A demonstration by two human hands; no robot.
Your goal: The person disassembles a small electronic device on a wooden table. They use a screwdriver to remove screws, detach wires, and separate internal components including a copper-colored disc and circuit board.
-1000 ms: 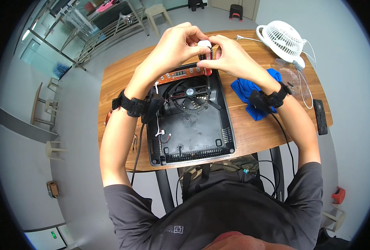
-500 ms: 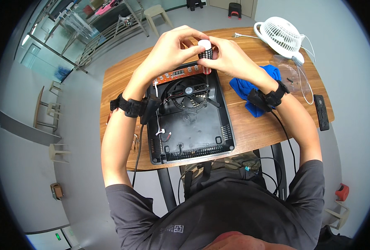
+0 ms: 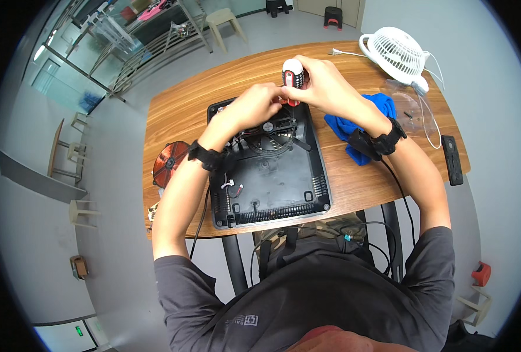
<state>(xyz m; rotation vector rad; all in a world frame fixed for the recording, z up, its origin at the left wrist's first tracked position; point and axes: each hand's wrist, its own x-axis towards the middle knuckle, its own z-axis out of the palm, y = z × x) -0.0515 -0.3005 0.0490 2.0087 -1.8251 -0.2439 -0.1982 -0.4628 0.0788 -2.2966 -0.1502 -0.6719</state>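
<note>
My right hand [image 3: 326,83] is closed around the white, black and red handle of a screwdriver [image 3: 293,71], which stands upright over the far right corner of a black plastic housing [image 3: 272,190]. Beside the handle's lower end, my left hand [image 3: 252,108] has its fingers curled together at the housing's far edge. Whatever its fingertips hold is hidden. That hand covers most of the orange circuit board along this edge. Inside the housing sits a round black cooling fan [image 3: 270,139]. Loose wires with a white connector [image 3: 227,183] lie on the housing floor, nearer to me.
Left of the housing lies a copper-coloured coil disc [image 3: 170,164], partly behind my left forearm. On the right are a blue cloth [image 3: 384,104], a clear plastic bag [image 3: 406,111] with small dark pieces, a white fan [image 3: 395,54] with its cord, and a flat black bar [image 3: 452,159].
My left hand has let go of the screwdriver's top and moved down and left, onto the board's edge. The handle has tilted slightly in my right hand, and the coil disc has come into view.
</note>
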